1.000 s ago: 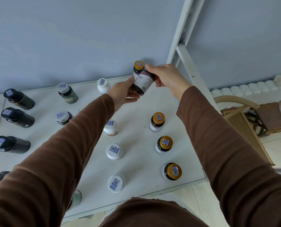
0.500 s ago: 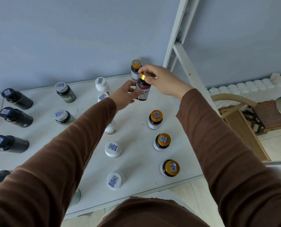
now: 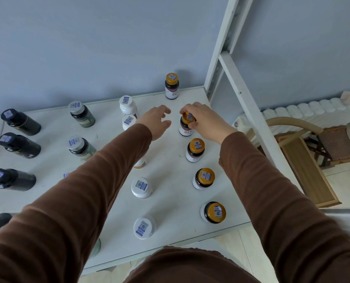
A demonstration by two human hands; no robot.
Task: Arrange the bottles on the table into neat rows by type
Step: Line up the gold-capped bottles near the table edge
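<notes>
Pinching gold-capped bottle (image 3: 186, 127), right hand (image 3: 205, 122) arched.

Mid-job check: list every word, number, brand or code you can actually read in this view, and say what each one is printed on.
No text here can be read with confidence.
Cap stickers, e.g. on the white cap: blue and white code squares, too small to read.
Label on the back orange-capped bottle: characters present, blurred.
Label on the bottle under the right hand: blurred.
Green bottle and black bottle labels: unreadable.
</notes>
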